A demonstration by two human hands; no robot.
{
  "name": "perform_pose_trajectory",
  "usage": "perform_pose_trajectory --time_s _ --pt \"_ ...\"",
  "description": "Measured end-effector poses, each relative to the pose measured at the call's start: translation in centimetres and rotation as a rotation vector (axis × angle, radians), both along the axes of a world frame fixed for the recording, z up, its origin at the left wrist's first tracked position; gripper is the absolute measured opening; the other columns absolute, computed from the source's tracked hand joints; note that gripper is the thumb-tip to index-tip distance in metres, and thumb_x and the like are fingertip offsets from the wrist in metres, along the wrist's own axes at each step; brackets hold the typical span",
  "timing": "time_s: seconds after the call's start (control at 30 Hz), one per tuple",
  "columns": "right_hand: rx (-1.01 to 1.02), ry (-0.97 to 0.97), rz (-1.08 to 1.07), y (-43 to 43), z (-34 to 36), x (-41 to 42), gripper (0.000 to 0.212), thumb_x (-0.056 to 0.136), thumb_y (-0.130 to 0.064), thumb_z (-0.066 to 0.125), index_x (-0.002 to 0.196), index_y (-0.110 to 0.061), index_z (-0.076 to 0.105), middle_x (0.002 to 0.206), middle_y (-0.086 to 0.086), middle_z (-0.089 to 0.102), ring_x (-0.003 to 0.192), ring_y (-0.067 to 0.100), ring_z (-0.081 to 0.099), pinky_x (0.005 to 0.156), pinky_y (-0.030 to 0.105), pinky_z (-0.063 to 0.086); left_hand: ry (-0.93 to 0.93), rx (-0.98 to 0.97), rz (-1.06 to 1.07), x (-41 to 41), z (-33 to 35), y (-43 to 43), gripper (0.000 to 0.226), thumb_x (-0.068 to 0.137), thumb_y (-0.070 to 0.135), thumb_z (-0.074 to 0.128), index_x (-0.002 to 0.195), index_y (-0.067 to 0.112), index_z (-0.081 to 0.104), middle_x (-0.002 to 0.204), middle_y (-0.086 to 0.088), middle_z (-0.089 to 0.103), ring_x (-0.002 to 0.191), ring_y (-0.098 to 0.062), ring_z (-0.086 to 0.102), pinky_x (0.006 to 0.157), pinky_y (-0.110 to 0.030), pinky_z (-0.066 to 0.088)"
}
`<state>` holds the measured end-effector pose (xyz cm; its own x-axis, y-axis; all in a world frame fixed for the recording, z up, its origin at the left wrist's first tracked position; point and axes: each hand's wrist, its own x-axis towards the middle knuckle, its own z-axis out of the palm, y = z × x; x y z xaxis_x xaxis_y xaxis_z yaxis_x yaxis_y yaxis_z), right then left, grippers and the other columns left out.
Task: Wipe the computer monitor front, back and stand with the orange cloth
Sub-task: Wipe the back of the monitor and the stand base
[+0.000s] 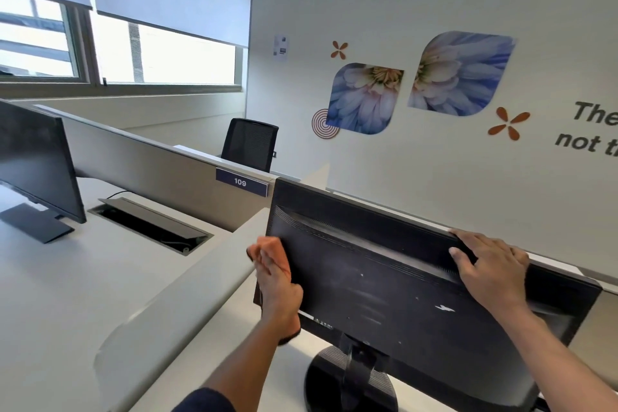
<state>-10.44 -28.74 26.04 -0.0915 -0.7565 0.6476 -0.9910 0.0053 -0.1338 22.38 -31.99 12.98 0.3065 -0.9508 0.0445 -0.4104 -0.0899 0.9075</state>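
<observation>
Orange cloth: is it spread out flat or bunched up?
Bunched up: the orange cloth sits crumpled in the left hand, held against the left edge of the monitor.

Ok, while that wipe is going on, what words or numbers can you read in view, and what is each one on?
"109": white digits on the dark blue tag fixed to the desk partition.
"The", and below it "not t": dark lettering on the wall, cut off at the frame's right edge.
Paper notice on the wall: too small to read.
White marks on the back of the monitor: not legible.
</observation>
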Motion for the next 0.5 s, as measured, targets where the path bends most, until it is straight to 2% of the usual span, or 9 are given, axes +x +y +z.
perform_pose_trajectory --time_s 0.1,0.17,0.23,0.33,0.4,0.47,0.5 --pt "-0.003 0.002 0.000 -0.1 -0.1 0.0 0.043 0.083 -0.044 0.043 0.119 -0.033 0.065 0.114 -0.008 0.069 0.108 0.023 0.059 0.090 0.037 0.025 0.033 0.122 0.009 -2.0 -2.1 1.7 0.112 0.082 0.000 0.058 0.145 0.019 -0.033 0.157 -0.009 -0.028 0.148 -0.034 -0.006 0.121 -0.047 0.011" --pt "-0.008 0.012 -0.001 -0.1 -0.1 0.0 0.043 0.083 -0.044 0.042 0.119 -0.033 0.065 0.114 -0.008 0.069 0.108 0.023 0.059 0.090 0.037 0.025 -0.027 0.093 0.021 -3.7 -1.4 2.9 0.106 0.083 0.002 0.054 0.144 0.008 -0.032 0.154 -0.020 -0.030 0.146 -0.040 -0.013 0.121 -0.045 0.000" --pt "-0.013 0.008 -0.001 0.0 -0.1 -0.1 0.044 0.083 -0.044 0.042 0.119 -0.032 0.065 0.114 -0.007 0.069 0.107 0.024 0.059 0.091 0.038 0.026 -0.200 -0.036 -0.029 -5.7 0.2 4.2 0.101 0.081 0.002 0.047 0.143 0.002 -0.032 0.149 -0.028 -0.035 0.143 -0.043 -0.023 0.116 -0.040 -0.012" --pt "-0.013 -0.012 0.001 0.1 -0.1 -0.2 0.045 0.083 -0.044 0.042 0.119 -0.031 0.066 0.115 -0.005 0.069 0.108 0.025 0.059 0.093 0.041 0.028 -0.576 -0.323 -0.365 -9.2 1.7 6.6 0.102 0.078 -0.003 0.040 0.143 0.017 -0.036 0.143 -0.019 -0.048 0.137 -0.041 -0.035 0.114 -0.042 -0.024" --pt "-0.014 -0.004 0.006 0.2 -0.1 -0.1 0.046 0.083 -0.045 0.041 0.119 -0.030 0.066 0.115 -0.004 0.069 0.108 0.026 0.059 0.093 0.041 0.028 -0.891 -0.548 -0.576 -11.3 0.5 6.9 0.097 0.085 0.005 0.046 0.150 0.021 -0.024 0.153 -0.022 -0.031 0.142 -0.044 -0.024 0.115 -0.053 -0.015" --pt "-0.014 -0.010 0.013 0.3 -0.1 -0.2 0.046 0.082 -0.044 0.043 0.119 -0.030 0.066 0.116 -0.004 0.069 0.108 0.026 0.059 0.093 0.041 0.029 -1.078 -0.699 -0.596 -12.2 -0.9 6.3 0.091 0.089 0.020 0.054 0.155 0.019 -0.009 0.159 -0.023 -0.011 0.145 -0.044 -0.006 0.114 -0.056 0.003" --pt "-0.014 -0.018 0.014 0.4 -0.1 -0.4 0.045 0.082 -0.043 0.044 0.119 -0.029 0.066 0.116 -0.003 0.069 0.109 0.026 0.059 0.093 0.041 0.028 -1.136 -0.714 -0.600 -12.1 -0.9 6.0 0.090 0.088 0.024 0.055 0.155 0.019 -0.005 0.160 -0.021 -0.009 0.146 -0.042 -0.003 0.114 -0.054 0.006"
